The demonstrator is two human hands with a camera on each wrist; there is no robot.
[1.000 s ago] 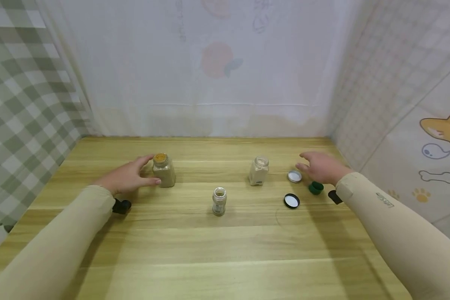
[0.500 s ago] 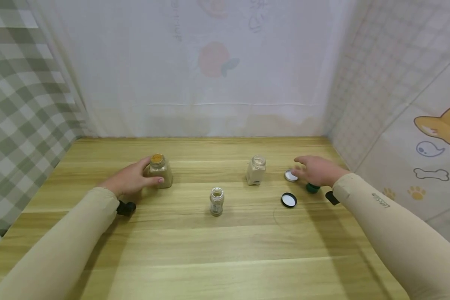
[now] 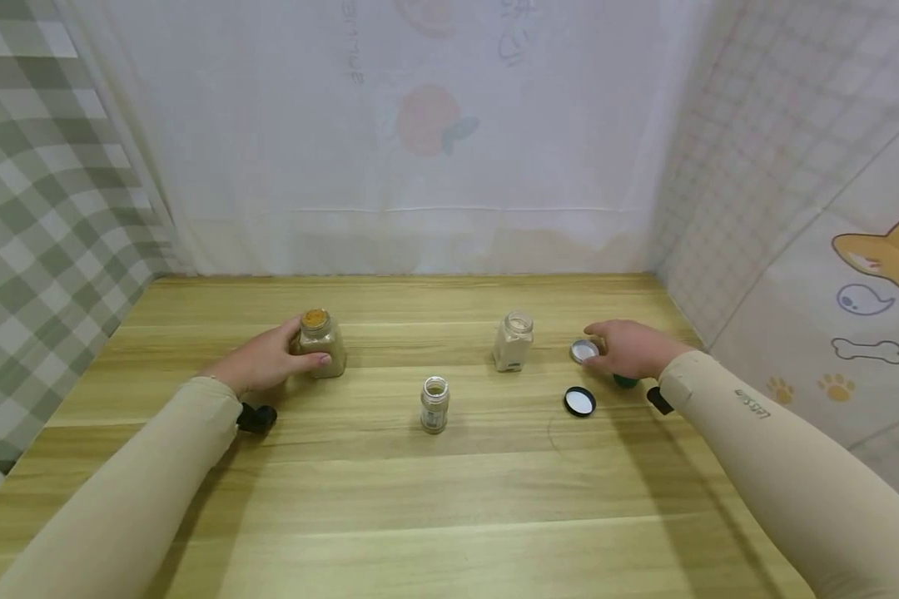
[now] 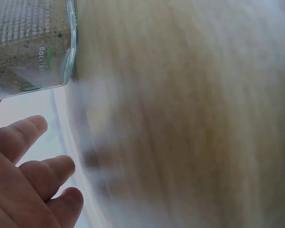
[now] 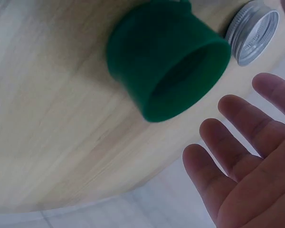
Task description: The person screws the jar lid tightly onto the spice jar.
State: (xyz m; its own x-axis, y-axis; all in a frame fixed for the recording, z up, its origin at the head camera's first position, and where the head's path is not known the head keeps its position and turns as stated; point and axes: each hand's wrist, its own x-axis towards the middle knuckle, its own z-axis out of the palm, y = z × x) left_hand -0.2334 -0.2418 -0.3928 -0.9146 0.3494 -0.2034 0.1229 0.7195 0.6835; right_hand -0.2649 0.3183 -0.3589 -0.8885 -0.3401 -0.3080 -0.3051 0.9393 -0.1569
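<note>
Jars dot the desk (image 3: 449, 499): between my grips stand a small glass jar (image 3: 434, 409), nearer me, and a powder-filled glass jar (image 3: 513, 345), both uncapped. I see a black lid (image 3: 580, 403) lying nearer me than the silver lid (image 3: 584, 352), beside which my right grip (image 3: 633, 349) hovers, fingers spread; I can't tell whether it touches. A green cap (image 5: 166, 61), hollow side showing, sits in the way just beside the silver lid, and my right grip hides most of it from the head view. My left grip (image 3: 265, 358) pinches the square spice jar (image 3: 324, 345), upright at left, thumb in front. Its orange top could be lid or powder; I can't tell. Left wrist view cuts the jar off, and most print is unreadable.
</note>
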